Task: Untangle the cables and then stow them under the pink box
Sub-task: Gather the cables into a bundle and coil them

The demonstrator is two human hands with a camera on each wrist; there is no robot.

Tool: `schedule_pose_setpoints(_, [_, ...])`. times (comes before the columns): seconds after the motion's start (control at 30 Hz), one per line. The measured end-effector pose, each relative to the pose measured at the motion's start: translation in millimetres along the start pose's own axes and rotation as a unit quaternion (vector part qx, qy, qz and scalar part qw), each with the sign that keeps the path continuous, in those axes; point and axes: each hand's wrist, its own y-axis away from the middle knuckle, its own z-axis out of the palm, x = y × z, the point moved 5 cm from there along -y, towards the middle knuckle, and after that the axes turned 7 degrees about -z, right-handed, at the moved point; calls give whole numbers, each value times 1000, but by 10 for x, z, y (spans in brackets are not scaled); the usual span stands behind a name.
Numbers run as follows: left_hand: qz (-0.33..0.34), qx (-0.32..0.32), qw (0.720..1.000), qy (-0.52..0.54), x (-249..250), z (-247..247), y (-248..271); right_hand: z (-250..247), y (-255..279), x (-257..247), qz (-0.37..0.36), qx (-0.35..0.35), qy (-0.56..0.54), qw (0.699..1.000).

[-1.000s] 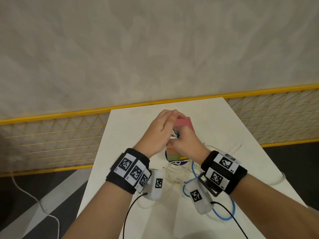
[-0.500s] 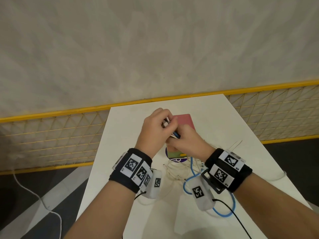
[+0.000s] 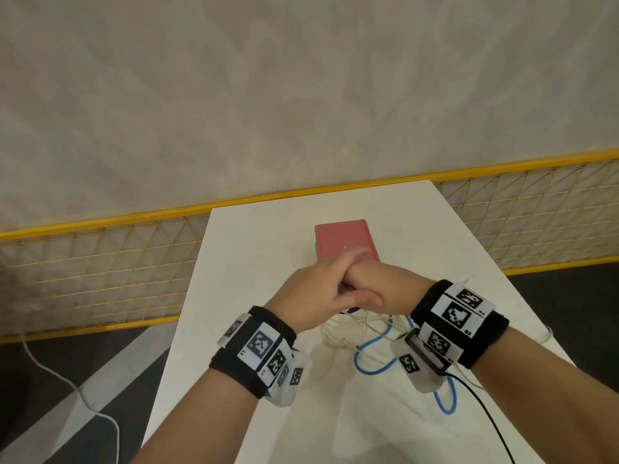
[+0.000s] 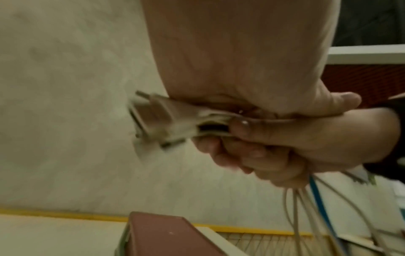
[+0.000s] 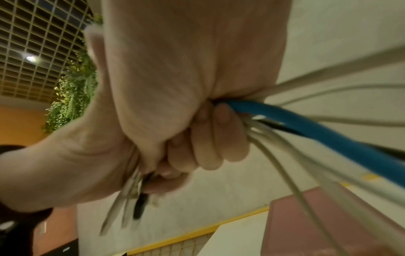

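The pink box point(image 3: 345, 241) lies flat at the far middle of the white table point(image 3: 254, 262). Just in front of it my two hands are clasped together above the table. My right hand point(image 3: 385, 289) is fisted round a bundle of white cables and one blue cable point(image 5: 306, 128). My left hand point(image 3: 321, 291) wraps over it and holds the cable ends; a white plug point(image 4: 157, 119) sticks out from between the hands. The slack of the white cables point(image 3: 338, 333) and a blue loop point(image 3: 371, 360) lies tangled on the table under my wrists.
A purple-edged object point(image 3: 352, 309) shows partly under my hands. A yellow mesh fence point(image 3: 100, 269) runs behind and beside the table, in front of a pale wall. A white cord point(image 3: 50, 370) trails on the dark floor at left. Black wrist-camera leads point(image 3: 482, 403) hang near the front.
Both hands have come back towards me off the pink box, which now shows whole. The left hand has folded over the right, hiding the cable ends in the head view.
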Motion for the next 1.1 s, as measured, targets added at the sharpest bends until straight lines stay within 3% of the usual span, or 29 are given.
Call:
schedule_pose_setpoints(0.07, [-23, -5, 1000, -8, -77, 13, -27, -54, 36, -48, -29, -1, -16, 999])
schedule_pose_setpoints(0.13, [-28, -6, 999, -36, -121, -26, -45, -176, 99, -78, -67, 49, 26, 996])
schedule_pose_setpoints(0.3, [-29, 43, 995, -84, -278, -291, -19, -492, 299, 132, -11, 103, 74, 992])
schedule_pose_setpoints(0.43, [-53, 157, 982, 90, -443, -533, 68, -474, 487, 337, 23, 146, 3, 989])
schedule_pose_setpoints(0.5, [-74, 233, 952, 181, -451, -530, 48, -389, 456, 262, 22, 182, -15, 983])
schedule_pose_setpoints(0.57, [-114, 281, 903, 306, -371, -439, 2, -291, 341, 130, 20, 220, -30, 975])
schedule_pose_setpoints(0.63, [-158, 276, 833, 453, -235, -328, -35, -194, 209, -6, 17, 235, -33, 971])
schedule_pose_setpoints(0.7, [-154, 250, 798, 527, -71, -273, -49, -132, 133, -100, 10, 240, -43, 970])
schedule_pose_setpoints(0.87, [-186, 268, 854, 404, -78, -259, -64, -75, 118, -138, 5, 233, -34, 972])
schedule_pose_setpoints(1.03, [-210, 295, 847, 389, -101, -278, -31, -101, 106, -200, -23, 240, -28, 970])
schedule_pose_setpoints(1.1, [-214, 332, 821, 411, -137, -371, 1, -138, 133, -212, -32, 223, -55, 973])
